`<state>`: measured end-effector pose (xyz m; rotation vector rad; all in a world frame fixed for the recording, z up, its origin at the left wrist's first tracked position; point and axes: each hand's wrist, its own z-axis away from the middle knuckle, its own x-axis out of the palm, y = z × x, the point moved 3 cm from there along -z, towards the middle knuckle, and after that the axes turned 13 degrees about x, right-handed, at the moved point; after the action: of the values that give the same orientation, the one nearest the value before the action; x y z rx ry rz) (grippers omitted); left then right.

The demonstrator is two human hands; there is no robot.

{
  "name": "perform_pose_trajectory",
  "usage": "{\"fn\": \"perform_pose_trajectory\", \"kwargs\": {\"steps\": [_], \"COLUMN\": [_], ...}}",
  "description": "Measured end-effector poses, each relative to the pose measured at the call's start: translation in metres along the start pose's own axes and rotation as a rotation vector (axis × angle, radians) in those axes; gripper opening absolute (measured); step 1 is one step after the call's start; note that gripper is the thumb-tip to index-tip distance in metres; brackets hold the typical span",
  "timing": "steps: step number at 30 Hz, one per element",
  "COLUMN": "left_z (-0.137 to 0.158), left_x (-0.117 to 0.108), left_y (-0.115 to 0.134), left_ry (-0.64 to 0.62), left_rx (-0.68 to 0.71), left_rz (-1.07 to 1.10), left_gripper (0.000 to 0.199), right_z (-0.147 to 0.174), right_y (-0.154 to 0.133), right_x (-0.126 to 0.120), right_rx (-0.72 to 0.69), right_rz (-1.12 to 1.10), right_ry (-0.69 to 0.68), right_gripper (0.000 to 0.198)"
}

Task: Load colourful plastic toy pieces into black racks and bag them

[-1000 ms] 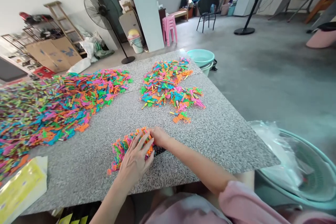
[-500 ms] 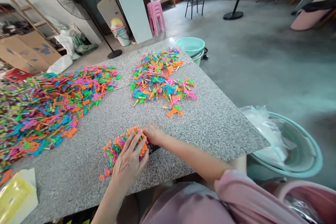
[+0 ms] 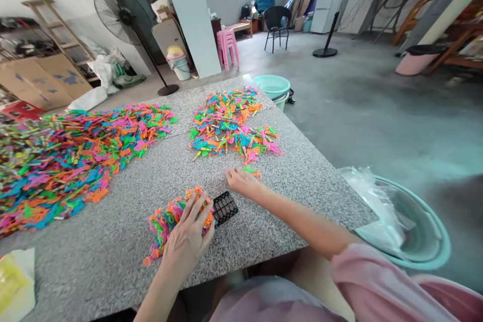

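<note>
My left hand (image 3: 188, 239) lies with stretched fingers over a dense row of small plastic pieces (image 3: 164, 226) in orange, pink, green and blue. These pieces stand packed in a black lattice rack (image 3: 225, 208), whose bare end shows to the right. My right hand (image 3: 241, 182) is just beyond that end, above the tabletop, its fingers curled together. Whether anything sits between those fingertips is hidden. Beside its knuckles lie a few loose green and orange pieces (image 3: 252, 171). Farther back is a loose pile of similar pieces (image 3: 226, 121).
A larger heap of coloured pieces (image 3: 83, 156) covers the left of the speckled stone table (image 3: 298, 186). A yellow-and-white packet (image 3: 17, 282) lies at the near left corner. Turquoise basins (image 3: 271, 85) stand past the far edge; a basket with clear plastic bags (image 3: 407, 231) is at right.
My right hand has left the rack and moved right and away, toward the loose pieces, uncovering the rack's bare end. My left hand stays on the row. The view has tilted up.
</note>
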<state>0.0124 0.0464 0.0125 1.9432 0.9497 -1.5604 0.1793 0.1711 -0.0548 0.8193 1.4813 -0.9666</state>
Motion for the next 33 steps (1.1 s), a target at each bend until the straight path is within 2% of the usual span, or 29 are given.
{"fn": "perform_pose_trajectory", "kwargs": {"steps": [3,5,6,8,10,12,14,16,18,20,22,25,30,33], "left_z": [0.0,-0.001,-0.001,-0.001,-0.001,-0.001,-0.001,-0.002,-0.002,-0.002,-0.003,-0.003,-0.005,-0.003], "left_x": [0.0,0.0,-0.001,-0.001,-0.001,-0.002,-0.002,-0.002,-0.002,-0.003,-0.004,-0.005,-0.005,-0.009], "left_y": [0.001,0.002,0.002,0.002,0.002,0.002,0.002,0.003,0.003,0.003,0.003,0.005,0.005,0.001], "left_ry": [-0.024,-0.024,-0.02,-0.014,-0.019,-0.031,-0.045,-0.054,-0.057,-0.059,-0.064,-0.067,-0.077,-0.07], "left_rx": [-0.028,-0.045,-0.05,-0.054,-0.06,-0.061,-0.06,-0.06,-0.072,-0.085,-0.092,-0.108,-0.132,-0.108], "left_rz": [0.009,0.024,0.034,0.055,0.069,0.069,0.062,0.062,0.063,0.064,0.07,0.09,0.115,0.145], "left_gripper": [0.039,0.038,0.038,0.038,0.038,0.039,0.039,0.04,0.04,0.04,0.04,0.041,0.047,0.05], "right_z": [0.05,0.081,0.092,0.103,0.102,0.093,0.083,0.075,0.071,0.071,0.073,0.078,0.086,0.097], "right_y": [-0.003,0.007,0.012,0.021,0.027,0.026,0.02,0.013,0.003,-0.011,-0.026,-0.039,-0.04,-0.034], "right_x": [0.008,0.011,0.012,0.012,0.014,0.016,0.016,0.015,0.015,0.017,0.02,0.024,0.022,0.01], "right_rx": [-0.25,-0.29,-0.263,-0.083,0.231,0.509,0.637,0.674,0.663,0.57,0.459,0.377,0.302,0.341], "right_rz": [-0.016,-0.105,-0.172,-0.313,-0.391,-0.391,-0.386,-0.47,-0.657,-0.862,-0.973,-0.963,-0.929,-1.07], "right_ry": [-0.028,-0.035,-0.028,0.012,0.013,-0.066,-0.172,-0.234,-0.278,-0.318,-0.335,-0.263,-0.101,-0.156], "right_gripper": [0.022,0.021,0.022,0.023,0.02,0.033,0.038,0.03,0.021,0.011,0.005,0.005,0.014,0.008]}}
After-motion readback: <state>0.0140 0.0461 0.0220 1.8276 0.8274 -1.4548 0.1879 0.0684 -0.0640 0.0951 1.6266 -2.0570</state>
